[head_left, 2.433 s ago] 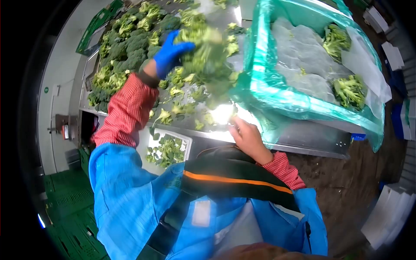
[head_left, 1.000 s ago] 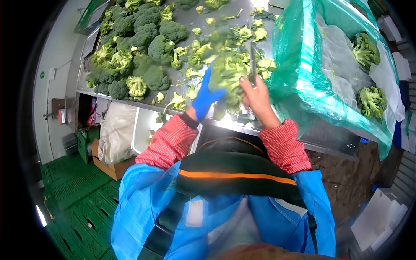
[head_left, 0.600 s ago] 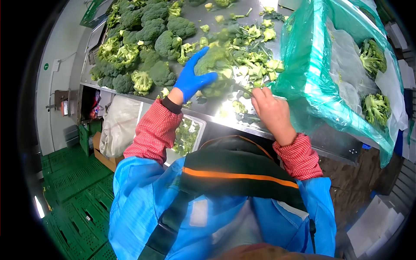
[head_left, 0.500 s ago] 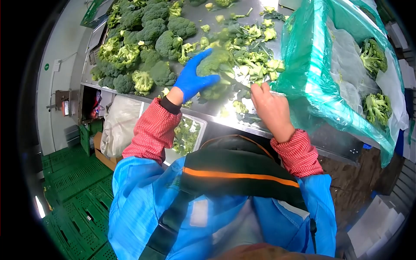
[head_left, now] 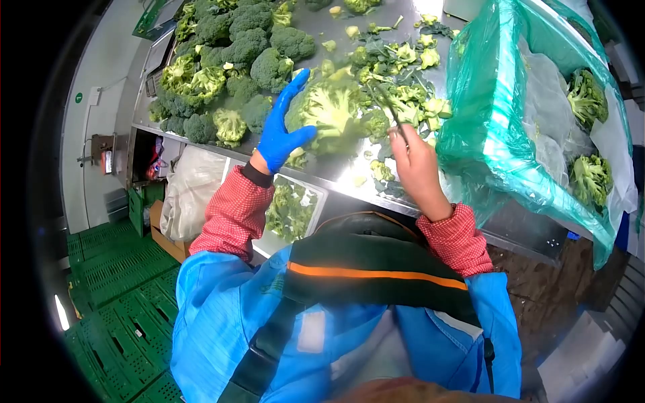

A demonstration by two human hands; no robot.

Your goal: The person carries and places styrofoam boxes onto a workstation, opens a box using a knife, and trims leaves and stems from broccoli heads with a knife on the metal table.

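Gripped broccoli (head_left: 328, 113), now stem-side up.

Gloved L hand (head_left: 285, 131) holding broccoli head (head_left: 329, 113), bare R hand (head_left: 420, 171) w/ knife (head_left: 395, 115), cut pcs (head_left: 411, 102) on metal tbl (head_left: 329, 169)

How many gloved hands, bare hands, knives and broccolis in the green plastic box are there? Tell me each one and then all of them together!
Gloved left hand: 1
Bare right hand: 1
Knife: 1
Broccoli heads showing in the box: 2
Total: 5
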